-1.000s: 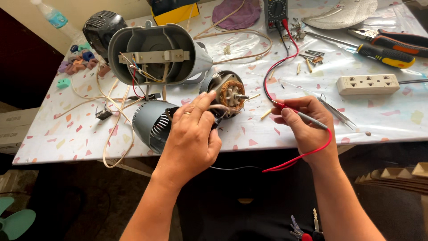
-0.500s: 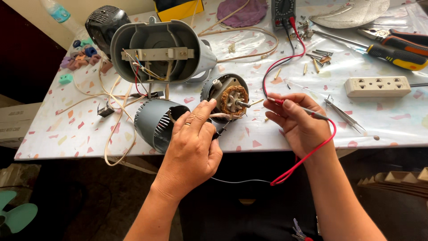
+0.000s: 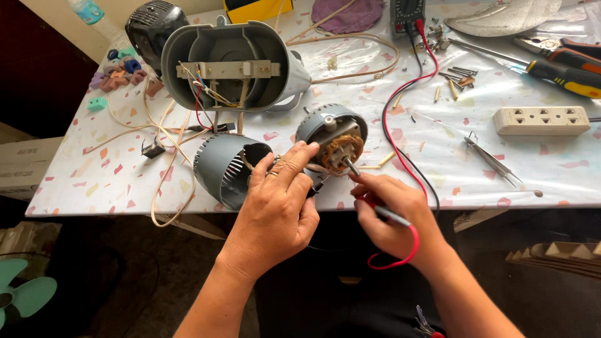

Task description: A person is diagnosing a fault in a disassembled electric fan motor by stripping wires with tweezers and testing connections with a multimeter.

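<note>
A white table with a speckled plastic cover is seen from above, its far edge cut off by the frame. On it one large grey oval fan housing lies open, its loose wires only partly made out. Nearer the front edge one grey ribbed motor cover lies on its side, its right end hidden behind the left hand. Beside it one round grey fan motor with copper windings stands at the table's front edge, just beyond both hands. The left hand is curled, its fingers laid against thin wires at the motor's side; what the fingertips pinch cannot be told. The right hand is closed around one red test probe, whose tip is mostly hidden by the fingers. One white three-way socket strip lies to the right. One yellow-handled screwdriver is cut off at the right edge.
</note>
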